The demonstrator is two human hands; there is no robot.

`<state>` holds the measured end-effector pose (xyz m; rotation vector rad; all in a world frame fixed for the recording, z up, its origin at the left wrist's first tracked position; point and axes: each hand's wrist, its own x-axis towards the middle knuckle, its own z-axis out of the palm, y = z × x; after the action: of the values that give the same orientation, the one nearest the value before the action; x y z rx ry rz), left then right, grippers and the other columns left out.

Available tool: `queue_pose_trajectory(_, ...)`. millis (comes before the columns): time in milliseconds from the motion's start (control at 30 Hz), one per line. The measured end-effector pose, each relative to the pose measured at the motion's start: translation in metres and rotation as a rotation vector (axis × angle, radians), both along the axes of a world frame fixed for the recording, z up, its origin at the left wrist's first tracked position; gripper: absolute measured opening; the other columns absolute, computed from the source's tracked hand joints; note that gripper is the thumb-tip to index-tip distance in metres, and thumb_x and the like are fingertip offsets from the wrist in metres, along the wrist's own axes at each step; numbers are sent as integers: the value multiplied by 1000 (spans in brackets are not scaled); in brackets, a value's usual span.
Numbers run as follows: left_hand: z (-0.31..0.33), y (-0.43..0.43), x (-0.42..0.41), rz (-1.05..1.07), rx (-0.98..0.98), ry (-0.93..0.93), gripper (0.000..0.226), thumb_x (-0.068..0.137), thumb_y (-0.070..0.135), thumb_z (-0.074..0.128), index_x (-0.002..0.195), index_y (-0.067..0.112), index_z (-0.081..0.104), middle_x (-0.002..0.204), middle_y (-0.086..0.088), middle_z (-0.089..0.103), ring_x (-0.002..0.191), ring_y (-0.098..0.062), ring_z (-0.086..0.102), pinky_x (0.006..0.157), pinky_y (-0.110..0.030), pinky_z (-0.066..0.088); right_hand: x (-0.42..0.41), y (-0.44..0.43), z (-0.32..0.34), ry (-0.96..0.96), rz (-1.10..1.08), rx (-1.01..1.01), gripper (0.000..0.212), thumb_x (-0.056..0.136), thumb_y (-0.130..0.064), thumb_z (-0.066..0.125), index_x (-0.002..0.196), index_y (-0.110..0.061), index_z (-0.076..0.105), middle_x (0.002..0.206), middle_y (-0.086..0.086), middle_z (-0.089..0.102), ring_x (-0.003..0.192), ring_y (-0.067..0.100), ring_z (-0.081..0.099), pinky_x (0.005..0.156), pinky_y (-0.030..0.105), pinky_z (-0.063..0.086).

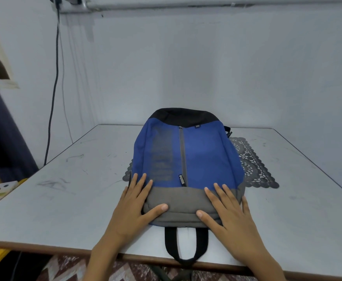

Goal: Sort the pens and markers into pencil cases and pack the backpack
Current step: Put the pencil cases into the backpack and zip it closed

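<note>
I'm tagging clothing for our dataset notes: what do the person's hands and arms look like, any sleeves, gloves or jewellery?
The left hand and right hand are bare: no gloves, rings, watch or bracelet show. Both forearms are uncovered down to the picture's lower edge, so no sleeve is in view.

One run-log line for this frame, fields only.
backpack: flat on table, front zip shut | left hand: flat on grey end | right hand: flat on grey end | lace mat: under backpack

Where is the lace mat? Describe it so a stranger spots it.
Start at the grey table. A blue backpack lies in its middle, and the mat peeks out from under it, mostly on the right. It alone is black and lacy with scalloped edges.
</note>
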<state>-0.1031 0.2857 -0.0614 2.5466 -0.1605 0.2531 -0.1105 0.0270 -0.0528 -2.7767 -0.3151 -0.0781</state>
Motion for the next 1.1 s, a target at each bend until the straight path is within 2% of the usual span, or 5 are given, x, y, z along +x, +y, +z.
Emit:
queue_pose_trajectory(133, 1, 0, 0, 0, 4, -5, 116, 57, 101, 15, 153, 36, 13, 158, 26, -7, 138, 13, -26, 117, -24, -9, 0, 0, 1, 0, -2, 10, 91, 49, -91, -27, 133, -59, -14, 148, -27, -26, 134, -7, -33, 113, 35, -19)
queue_pose_trajectory(300, 2, 0, 0, 2, 2, -8, 114, 57, 101, 14, 151, 37, 13, 156, 28, -5, 139, 13, -24, 117, -23, -8, 1, 1, 2, 8, -7, 11, 92, 48, -91, -27, 133, -59, -13, 149, -27, -25, 134, -7, -33, 114, 36, -18)
queue_pose_trajectory(533, 1, 2, 4, -4, -22, 4, 118, 55, 102, 17, 152, 35, 20, 156, 28, 0, 141, 10, -19, 118, -23, -6, 2, 2, 1, -7, -13, -1, 114, 48, -91, -28, 148, -49, 4, 159, -22, -6, 141, -4, -18, 117, 39, -14)
queue_pose_trajectory(733, 2, 3, 8, -22, -10, 49, 121, 52, 104, 15, 151, 35, 23, 156, 27, 3, 144, 7, -14, 117, -23, -5, -1, 3, 3, -2, -31, -19, 117, 44, -90, -31, 148, -50, 5, 159, -21, -2, 145, 1, -11, 119, 39, -9)
queue_pose_trajectory(1100, 7, 9, 18, -91, -8, 128, 125, 50, 104, 19, 153, 33, 19, 155, 26, 4, 141, 9, -14, 119, -26, -4, -5, 7, 2, 1, -49, -8, 120, 43, -90, -31, 149, -48, 6, 159, -19, 0, 146, 3, -8, 121, 36, -3)
